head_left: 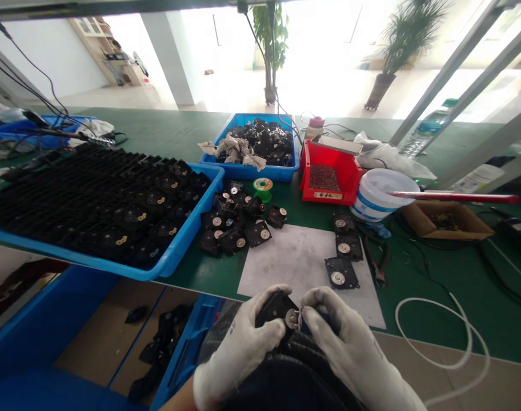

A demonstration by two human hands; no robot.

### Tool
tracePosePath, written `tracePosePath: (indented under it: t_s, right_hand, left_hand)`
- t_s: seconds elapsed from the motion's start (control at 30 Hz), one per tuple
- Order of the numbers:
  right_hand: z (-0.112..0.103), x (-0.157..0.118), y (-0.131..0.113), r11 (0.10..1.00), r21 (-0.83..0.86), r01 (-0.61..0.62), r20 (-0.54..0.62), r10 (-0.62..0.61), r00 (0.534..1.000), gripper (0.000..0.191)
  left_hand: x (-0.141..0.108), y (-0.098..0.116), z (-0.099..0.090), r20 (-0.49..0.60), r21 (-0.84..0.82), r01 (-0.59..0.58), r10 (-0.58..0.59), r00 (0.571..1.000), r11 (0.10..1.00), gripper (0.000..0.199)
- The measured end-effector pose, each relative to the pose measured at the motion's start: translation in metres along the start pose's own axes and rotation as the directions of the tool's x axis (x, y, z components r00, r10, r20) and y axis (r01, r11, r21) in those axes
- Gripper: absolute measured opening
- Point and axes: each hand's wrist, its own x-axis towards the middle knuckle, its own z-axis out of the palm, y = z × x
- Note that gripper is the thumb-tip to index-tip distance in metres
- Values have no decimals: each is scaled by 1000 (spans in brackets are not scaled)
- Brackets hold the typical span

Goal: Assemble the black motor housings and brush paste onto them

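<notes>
A long green-topped workbench (170, 131) runs across the view, crowded at its far side by a shallow blue plastic tray (93, 257) packed with rows of black parts, a second blue plastic tray (243, 173) holding black pieces and crumpled cloth, a red plastic bin (329, 195) of brown granules, and a white bucket with blue stripes (372, 197). Nearer the edge lies a white paper sheet (295, 268), with three square black plates with silver centres (341, 273) along its right side. Left of that sheet sits a loose heap of similar black plates (235, 228). Below the bench edge, in front of the person's body, a black plastic housing (275, 308) is held between two white-gloved hands, its silver round disc (292, 318) showing at its right end. The left hand (241, 348) is closed around the housing's left side, fingers curled over it. The right hand (346, 342) comes in from the other side, nearly closed, its fingertips (305, 311) pinched at the disc, so that hand is the nearer to it. The housing's long axis seems to run across the body between the hands, though the gloves hide much of it
</notes>
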Motion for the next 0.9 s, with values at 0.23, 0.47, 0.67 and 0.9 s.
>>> tracePosePath:
  t_s: [0.23, 0.47, 0.67, 0.9]
  right_hand:
    - [-1, 1, -3, 1000, -14, -21, 27, 21, 999, 14]
    - [0, -1, -4, 999, 30, -29, 41, 28, 999, 12]
    - [1, -2, -3, 997, 63, -36, 49, 33, 998, 11]
    - [2, -1, 1, 998, 43, -56, 52, 54, 997, 12]
  left_hand:
    - [1, 3, -1, -2, 37, 0, 0, 1000, 999, 61]
    - [0, 5, 0, -12, 44, -19, 19, 1000, 999, 58]
    - [1, 7, 0, -10, 48, -3, 3, 1000, 999, 60]
    - [2, 8, 2, -9, 98, 30, -29, 1000, 995, 64]
